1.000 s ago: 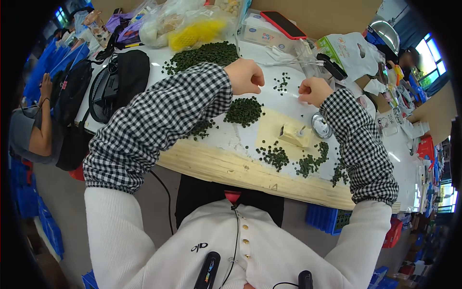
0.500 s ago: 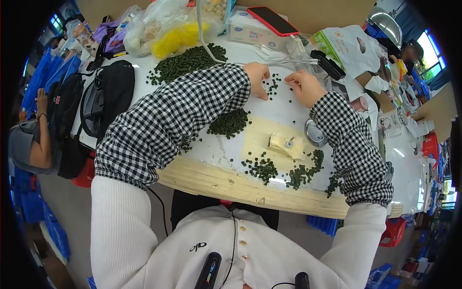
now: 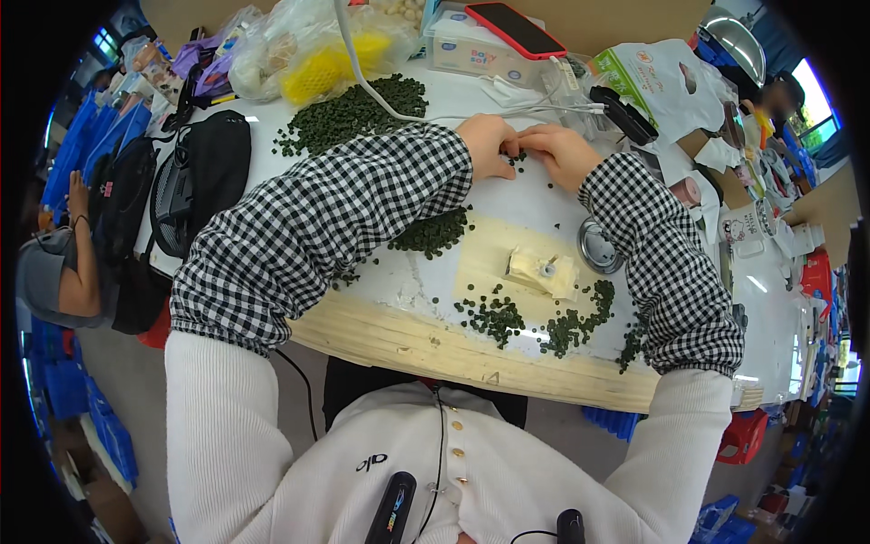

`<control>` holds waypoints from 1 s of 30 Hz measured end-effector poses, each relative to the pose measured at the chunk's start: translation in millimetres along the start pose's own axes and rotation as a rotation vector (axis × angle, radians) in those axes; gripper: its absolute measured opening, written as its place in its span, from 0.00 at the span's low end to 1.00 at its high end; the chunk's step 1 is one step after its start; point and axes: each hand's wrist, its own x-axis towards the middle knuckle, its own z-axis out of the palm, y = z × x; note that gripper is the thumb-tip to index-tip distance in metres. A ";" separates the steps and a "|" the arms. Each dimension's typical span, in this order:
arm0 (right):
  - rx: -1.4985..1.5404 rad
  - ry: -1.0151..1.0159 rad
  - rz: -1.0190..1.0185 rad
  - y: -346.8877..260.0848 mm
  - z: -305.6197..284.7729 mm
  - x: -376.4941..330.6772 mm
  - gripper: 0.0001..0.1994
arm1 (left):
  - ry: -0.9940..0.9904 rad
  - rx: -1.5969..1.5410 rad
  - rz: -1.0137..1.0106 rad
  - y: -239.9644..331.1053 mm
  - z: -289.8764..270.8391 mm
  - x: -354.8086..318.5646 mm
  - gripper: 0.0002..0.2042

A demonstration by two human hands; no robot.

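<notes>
At the far middle of the white table [image 3: 507,201] my two hands meet at the fingertips over a few small dark green pieces [image 3: 517,163]. My left hand [image 3: 489,145] is curved, its thumb apart from the fingers. The fingers of my right hand [image 3: 564,156] are drawn together toward the left hand; what they hold, if anything, is hidden. A big heap of the same green pieces [image 3: 358,113] lies beyond my left sleeve, a smaller heap [image 3: 432,234] on the near side of it. More clusters of pieces [image 3: 494,319] are near the front edge.
A pale yellow block with a small metal post [image 3: 542,269] stands on a yellow sheet. Right of it lies a round metal lid [image 3: 598,247]. A white cable [image 3: 362,82] crosses behind my hands. A red-edged phone [image 3: 515,31] rests on a plastic box [image 3: 480,62]. Black bags [image 3: 217,172] are at left.
My right hand has moved left and a little away from me until its fingertips meet the left hand's. The left thumb has drawn in. Fewer loose pieces show between the hands.
</notes>
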 end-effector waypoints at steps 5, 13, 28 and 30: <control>-0.043 -0.028 0.020 -8.1 -5.8 -20.8 0.13 | 0.023 -0.044 0.007 -4.1 1.3 -3.3 0.18; -0.013 -0.058 0.085 -24.7 -16.1 -22.6 0.17 | -0.062 -0.070 -0.020 -0.9 -1.0 -4.3 0.19; 0.095 -0.104 0.155 -26.6 -22.2 -31.2 0.17 | -0.103 -0.173 -0.016 1.9 0.2 -3.0 0.20; 0.164 -0.007 0.155 -22.2 -18.2 -39.0 0.19 | -0.079 -0.104 -0.046 3.7 -4.6 -1.5 0.22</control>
